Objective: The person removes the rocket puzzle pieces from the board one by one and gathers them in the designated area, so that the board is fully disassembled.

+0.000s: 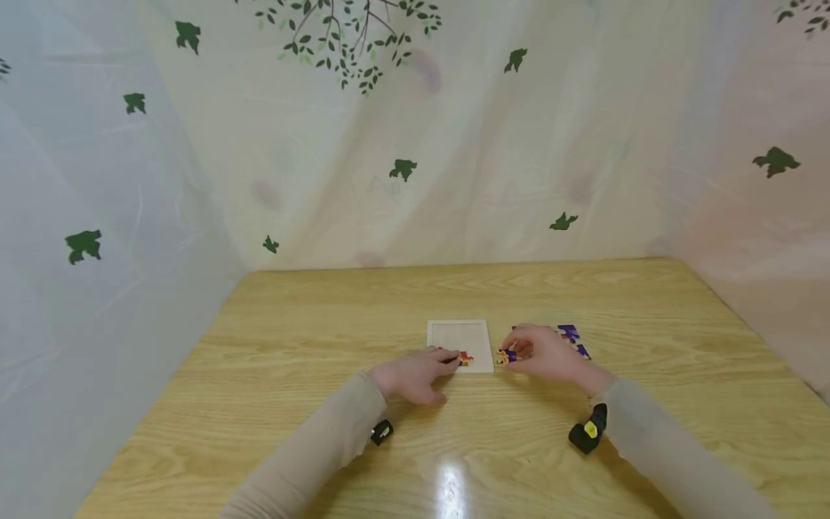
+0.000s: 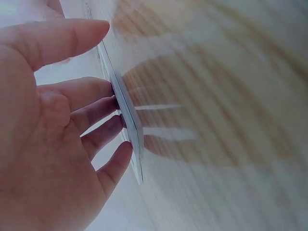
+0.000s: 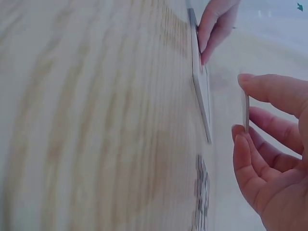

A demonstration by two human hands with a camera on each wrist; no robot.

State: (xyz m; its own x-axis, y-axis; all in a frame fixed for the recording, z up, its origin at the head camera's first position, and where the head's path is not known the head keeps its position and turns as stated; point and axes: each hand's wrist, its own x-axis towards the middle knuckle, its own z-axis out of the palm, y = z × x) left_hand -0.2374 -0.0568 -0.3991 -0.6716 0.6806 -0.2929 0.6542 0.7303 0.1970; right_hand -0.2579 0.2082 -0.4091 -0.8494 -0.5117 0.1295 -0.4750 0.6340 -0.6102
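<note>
A shallow, pale puzzle tray point(image 1: 457, 337) lies flat on the table. Inside its lower part is a red and orange jigsaw piece point(image 1: 465, 358), partly covered by my left hand point(image 1: 415, 375). The fingers of that hand reach over the tray's near left corner and rest on it, fairly straight; the left wrist view shows them along the tray's edge point(image 2: 127, 106). Just right of the tray, my right hand point(image 1: 547, 353) pinches a purple and yellow jigsaw piece point(image 1: 506, 357) between thumb and fingertips. In the right wrist view this piece point(image 3: 246, 113) is edge-on, above the table.
More purple jigsaw pieces point(image 1: 568, 332) lie on the table behind and beside my right hand, which partly hides them. The wooden table point(image 1: 324, 310) ends at a pale hanging cloth point(image 1: 311, 180) printed with leaves and birds. Black straps with devices point(image 1: 586, 430) sit on both wrists.
</note>
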